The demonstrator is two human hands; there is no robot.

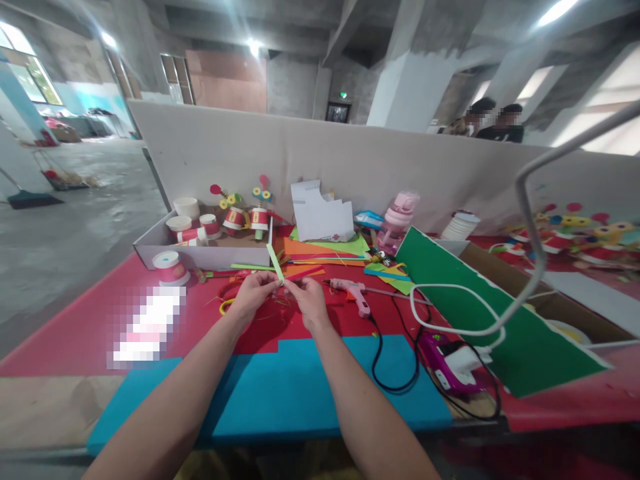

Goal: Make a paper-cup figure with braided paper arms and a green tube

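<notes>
"Green strip [275, 263]: where is it?"

"Left of the glue gun [354, 293]; left hand [256, 292] and right hand [309, 301] both pinch its lower end, fingertips close together."

"Which step?"

"Folding, probably; the next move calls for steady thumbs."

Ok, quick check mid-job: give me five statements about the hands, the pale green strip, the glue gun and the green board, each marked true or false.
1. The left hand and right hand both hold the pale green strip. True.
2. The pale green strip lies loose on the blue sheet. False: both hands hold it.
3. The glue gun lies to the right of the right hand. True.
4. The left hand grips the glue gun. False: the glue gun lies on the red cover, touched by neither hand.
5. The green board is right of the glue gun. True.
</notes>
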